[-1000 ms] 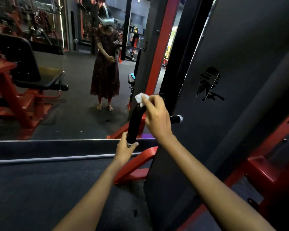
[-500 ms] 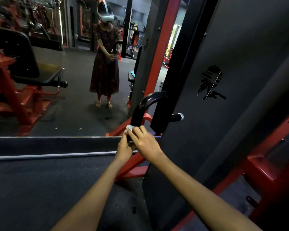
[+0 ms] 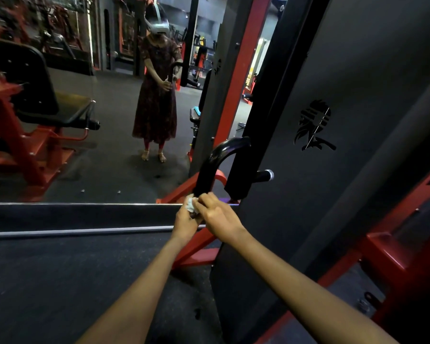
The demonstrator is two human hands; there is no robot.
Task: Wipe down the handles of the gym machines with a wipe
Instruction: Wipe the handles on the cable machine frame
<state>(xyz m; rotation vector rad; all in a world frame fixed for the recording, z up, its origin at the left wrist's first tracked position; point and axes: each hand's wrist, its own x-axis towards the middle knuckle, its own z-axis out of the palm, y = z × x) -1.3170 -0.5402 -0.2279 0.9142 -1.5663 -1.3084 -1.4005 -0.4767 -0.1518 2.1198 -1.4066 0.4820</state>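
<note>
Head view, both hands (image 3: 206, 218) at handle (image 3: 209, 167) base

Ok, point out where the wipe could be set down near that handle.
Bare floor lies left of the arms, below the mirror's edge. It is crowded at the handle bottom, where both the left hand and right hand meet the wipe against the red frame.

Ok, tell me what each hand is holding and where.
The left hand grips the lower end of the curved black machine handle. The right hand pinches the crumpled white wipe against it there.
</note>
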